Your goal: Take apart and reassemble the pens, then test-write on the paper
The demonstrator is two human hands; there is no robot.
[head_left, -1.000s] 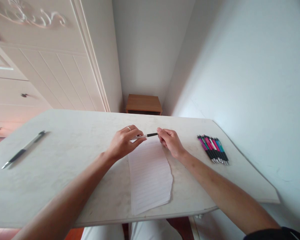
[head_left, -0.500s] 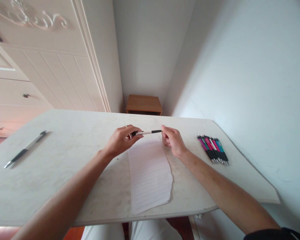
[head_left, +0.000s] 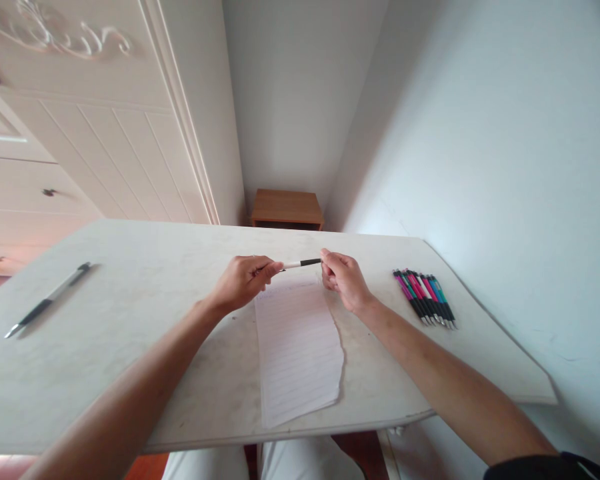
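Note:
A white pen with a black grip (head_left: 293,265) is stretched level between my two hands, above the top of a sheet of lined paper (head_left: 300,353). My left hand (head_left: 245,280) is closed around its white end, hiding the clip end. At the black end, my right hand (head_left: 344,277) pinches the tip between thumb and fingers, so the tip itself is hidden. The paper has a torn right edge and faint writing along its top.
Several coloured pens (head_left: 424,298) lie side by side on the right of the white table (head_left: 180,373). Another white and black pen (head_left: 49,300) lies alone at the left. Beyond the table stand a small wooden stand (head_left: 287,205) and a white cabinet (head_left: 105,147); a wall runs along the right.
My left hand has wrapped further over the pen's white end, its thumb now lying along the barrel and covering more of it. My right hand keeps its pinch on the black end.

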